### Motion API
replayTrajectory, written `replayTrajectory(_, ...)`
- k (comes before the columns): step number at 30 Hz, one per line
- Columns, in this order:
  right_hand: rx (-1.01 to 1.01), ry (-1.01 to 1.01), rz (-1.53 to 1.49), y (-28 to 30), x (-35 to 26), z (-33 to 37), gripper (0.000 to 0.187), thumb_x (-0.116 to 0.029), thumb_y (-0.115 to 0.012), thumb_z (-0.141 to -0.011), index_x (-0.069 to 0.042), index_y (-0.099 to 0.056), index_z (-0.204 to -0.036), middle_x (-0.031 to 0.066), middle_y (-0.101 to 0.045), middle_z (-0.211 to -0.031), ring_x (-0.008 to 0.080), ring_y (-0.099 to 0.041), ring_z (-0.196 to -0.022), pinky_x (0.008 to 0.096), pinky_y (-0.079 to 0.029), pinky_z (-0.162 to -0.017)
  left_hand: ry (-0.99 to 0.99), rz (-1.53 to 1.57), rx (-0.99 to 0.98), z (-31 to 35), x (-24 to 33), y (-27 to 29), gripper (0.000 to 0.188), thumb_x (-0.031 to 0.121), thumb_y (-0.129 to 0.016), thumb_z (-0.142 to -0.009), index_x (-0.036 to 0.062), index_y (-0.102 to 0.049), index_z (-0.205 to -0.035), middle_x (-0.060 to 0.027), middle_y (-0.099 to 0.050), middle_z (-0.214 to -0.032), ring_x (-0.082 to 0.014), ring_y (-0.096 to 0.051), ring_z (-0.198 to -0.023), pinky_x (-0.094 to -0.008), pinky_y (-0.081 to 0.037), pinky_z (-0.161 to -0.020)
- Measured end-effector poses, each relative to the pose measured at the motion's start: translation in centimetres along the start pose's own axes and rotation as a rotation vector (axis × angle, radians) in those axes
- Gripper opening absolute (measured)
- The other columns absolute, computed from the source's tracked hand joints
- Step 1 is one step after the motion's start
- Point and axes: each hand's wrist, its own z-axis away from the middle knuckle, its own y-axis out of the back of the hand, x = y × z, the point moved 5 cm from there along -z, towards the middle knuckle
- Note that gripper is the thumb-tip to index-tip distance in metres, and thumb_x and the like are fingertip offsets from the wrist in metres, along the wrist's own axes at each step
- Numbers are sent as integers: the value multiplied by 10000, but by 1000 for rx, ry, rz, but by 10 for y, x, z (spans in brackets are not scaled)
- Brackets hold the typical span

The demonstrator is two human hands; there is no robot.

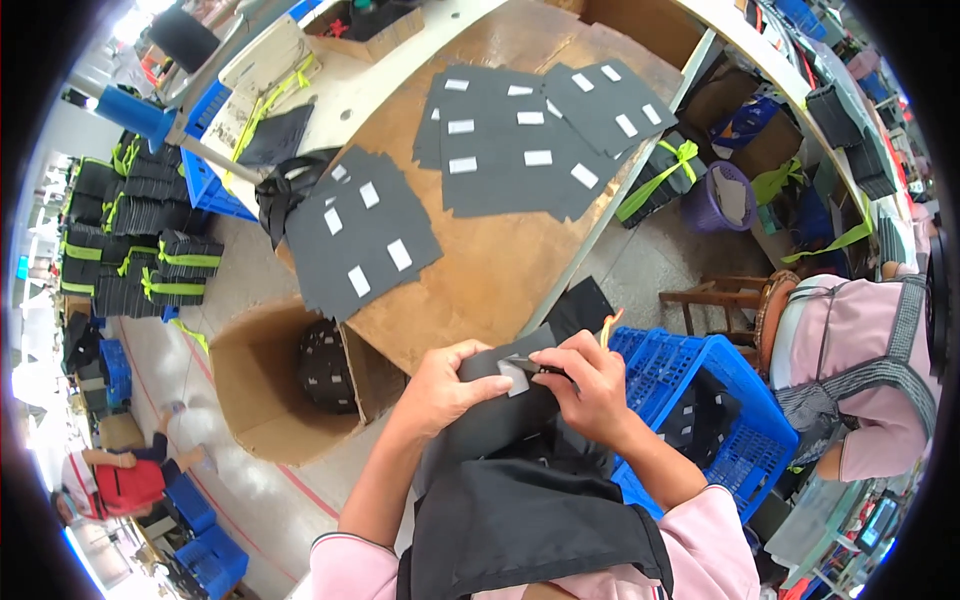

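Observation:
My left hand (452,388) pinches a black fabric-like piece (483,363) above my lap, its thumb lying beside a white rectangular patch (516,378). A small pointed metal tool (522,363) is gripped in my right hand (588,384), its tip at the patch's upper edge. Whether it is snips or tweezers I cannot make out. In front of me stands a brown wooden table (490,270). Black panels with white patches lie there in a left pile (375,225) and a larger, overlapping far pile (490,185).
An open cardboard box (245,385) at the left holds black pieces. By my right arm sits a blue crate (745,375) with more inside. Beyond are a purple basket (700,207) and a wooden stool (715,292). A person in pink (850,335) sits at the right.

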Motion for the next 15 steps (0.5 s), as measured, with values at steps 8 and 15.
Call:
replayTrajectory(8,259,-323,63,12,114,-100,377,-99,-733,-688,-19,-566,-1017,46,-463,-732,152,-466,-639,274,-399,-574,-395,-843,605,-30,110,115,436,162,-740,-685,25,-582,-1068,-89,-632,-904,-182,-592,-867,-337,-452,-789)
replayTrajectory(15,271,-547,426,-14,185,-171,477,-219,-760,-691,-58,-557,-1092,103,-605,-953,284,-608,-878,387,-480,-732,-348,-1406,877,-122,21,185,721,434,-607,-808,157,-299,-1397,-166,-140,-1483,-345,-101,-1379,-633,-102,-1034)
